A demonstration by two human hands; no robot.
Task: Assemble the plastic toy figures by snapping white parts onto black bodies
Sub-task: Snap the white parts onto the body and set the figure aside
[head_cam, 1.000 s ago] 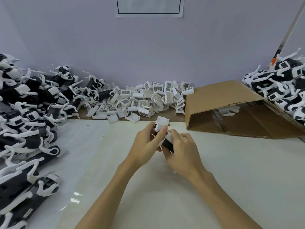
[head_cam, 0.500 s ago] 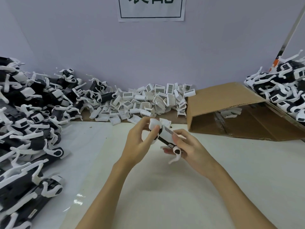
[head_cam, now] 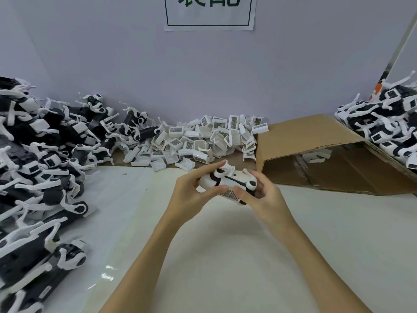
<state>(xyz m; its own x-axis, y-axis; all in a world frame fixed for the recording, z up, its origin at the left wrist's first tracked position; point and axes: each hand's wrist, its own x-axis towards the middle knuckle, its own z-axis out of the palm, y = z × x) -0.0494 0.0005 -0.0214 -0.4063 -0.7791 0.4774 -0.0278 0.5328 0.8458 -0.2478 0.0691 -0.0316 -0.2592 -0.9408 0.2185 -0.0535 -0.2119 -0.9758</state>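
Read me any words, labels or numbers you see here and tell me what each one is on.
"装配", seemingly: two large dark characters on the white paper sign on the wall, tops cut off by the frame edge, so the reading is uncertain.
Barcode-like dark grids on the loose white parts in the pile by the wall: too small to read.
The same grid on the toy figure held in both hands: blurred, unreadable.
No brand or number is legible.

Even, diffuse light fills the scene, bright on the pale wall [head_cam: 112,53]. Soft shadows pool beneath the forearms on the white table [head_cam: 316,256]. A small glare patch glints on plastic sheeting [head_cam: 108,271]. Wide-angle distortion bends the edges; the hands appear slightly motion-blurred.
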